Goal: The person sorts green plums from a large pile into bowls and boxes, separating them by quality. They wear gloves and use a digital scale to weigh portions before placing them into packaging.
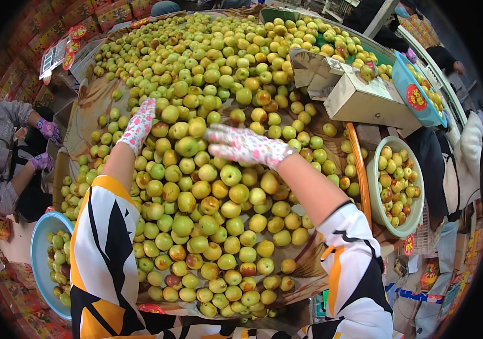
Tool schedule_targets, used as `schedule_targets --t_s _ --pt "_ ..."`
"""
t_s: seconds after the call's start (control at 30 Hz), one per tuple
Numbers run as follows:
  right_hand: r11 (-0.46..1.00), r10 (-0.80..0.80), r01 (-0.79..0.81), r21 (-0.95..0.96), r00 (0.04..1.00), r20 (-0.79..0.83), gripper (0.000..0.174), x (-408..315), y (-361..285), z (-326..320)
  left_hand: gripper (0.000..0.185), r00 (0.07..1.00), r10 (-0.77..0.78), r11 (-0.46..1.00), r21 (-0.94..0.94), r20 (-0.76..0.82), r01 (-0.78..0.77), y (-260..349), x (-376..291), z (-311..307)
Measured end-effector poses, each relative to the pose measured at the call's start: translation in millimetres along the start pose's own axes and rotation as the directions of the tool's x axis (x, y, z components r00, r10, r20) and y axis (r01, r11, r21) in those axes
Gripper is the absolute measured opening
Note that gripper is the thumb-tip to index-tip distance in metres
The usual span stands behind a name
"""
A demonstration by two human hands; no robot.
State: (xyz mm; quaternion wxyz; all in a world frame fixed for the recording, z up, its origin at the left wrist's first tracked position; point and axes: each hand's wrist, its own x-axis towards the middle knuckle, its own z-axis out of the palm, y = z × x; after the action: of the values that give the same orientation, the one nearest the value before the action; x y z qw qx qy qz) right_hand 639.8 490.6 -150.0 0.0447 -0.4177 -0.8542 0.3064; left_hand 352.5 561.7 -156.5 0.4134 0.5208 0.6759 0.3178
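Note:
Green and yellow jujube fruits (207,224), some with reddish-brown patches, lie heaped over a cloth-covered table (93,101). My left hand (139,125), in a white glove with pink flowers, rests against the left side of a cluster of fruits, its fingers pointing away from me. My right hand (245,146), gloved alike and slightly blurred, reaches in from the right over the heap, fingertips beside the same cluster. Between the two hands sit several fruits, one of them blurred (186,146). Neither hand is closed round a fruit.
A blue basin (38,254) of fruits stands lower left, a pale green one (377,199) at right. A wooden chute (364,99) and a light blue basin (415,95) are upper right. A co-worker's gloved hands (46,146) are at left.

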Motion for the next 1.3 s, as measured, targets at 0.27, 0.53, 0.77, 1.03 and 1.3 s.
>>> schedule_targets --t_s 0.27,0.53,0.77,1.03,1.3 --pt "0.72 0.488 -0.693 -0.036 0.543 -0.683 0.052 -106.6 97.8 -40.9 0.075 0.976 0.216 0.697 0.695 0.03 -0.176 -6.3 -9.4 14.2" --pt "0.413 0.78 -0.911 -0.017 0.363 -0.51 0.068 -50.3 230.7 -77.2 0.08 0.951 0.307 0.639 0.736 0.023 -0.224 5.6 -21.3 38.4" --pt "0.624 0.764 -0.751 0.216 0.528 -0.371 0.07 7.4 185.1 -98.9 0.077 0.93 0.364 0.622 0.733 0.042 -0.276 3.3 -27.1 23.7" --pt "0.649 0.335 -0.044 0.76 0.913 -0.233 0.056 57.9 100.5 -59.4 0.062 0.901 0.433 0.858 0.296 0.021 -0.419 -41.7 11.3 -2.6" --pt "0.968 0.111 -0.14 -0.206 0.983 -0.146 0.068 73.2 22.8 -20.4 0.059 0.935 0.353 0.846 0.413 0.036 -0.336 -13.1 2.8 5.8"
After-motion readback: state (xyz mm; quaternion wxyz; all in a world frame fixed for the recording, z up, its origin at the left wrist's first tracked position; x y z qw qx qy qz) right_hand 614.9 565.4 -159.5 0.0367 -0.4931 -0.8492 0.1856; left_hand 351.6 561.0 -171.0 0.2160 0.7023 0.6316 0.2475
